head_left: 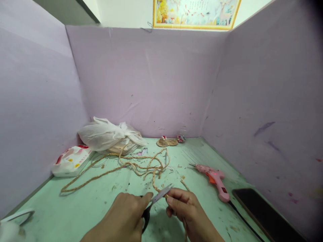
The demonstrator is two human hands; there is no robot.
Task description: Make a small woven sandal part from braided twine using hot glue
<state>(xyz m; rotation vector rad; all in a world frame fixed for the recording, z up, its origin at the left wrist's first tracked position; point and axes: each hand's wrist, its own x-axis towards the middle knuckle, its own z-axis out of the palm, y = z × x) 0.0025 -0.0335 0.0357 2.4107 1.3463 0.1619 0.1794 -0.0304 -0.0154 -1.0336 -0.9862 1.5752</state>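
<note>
At the near middle of the bench [83, 208], the left hand [123, 215] grips scissors [159, 195] against the rope [154, 180], pinched by the right hand [188, 205] and looping far left; trimming appears in hand, the next move calling for taut rope and a clean snip.

Cannot read tiny lettering [199, 5] on framed picture [195, 15], cropped at top. Cannot fully see scissors [160, 195] behind left hand [124, 213], nor rope [153, 179] inside right hand [186, 208]. Cannot identify white object [10, 232] cropped at lower left.
</note>
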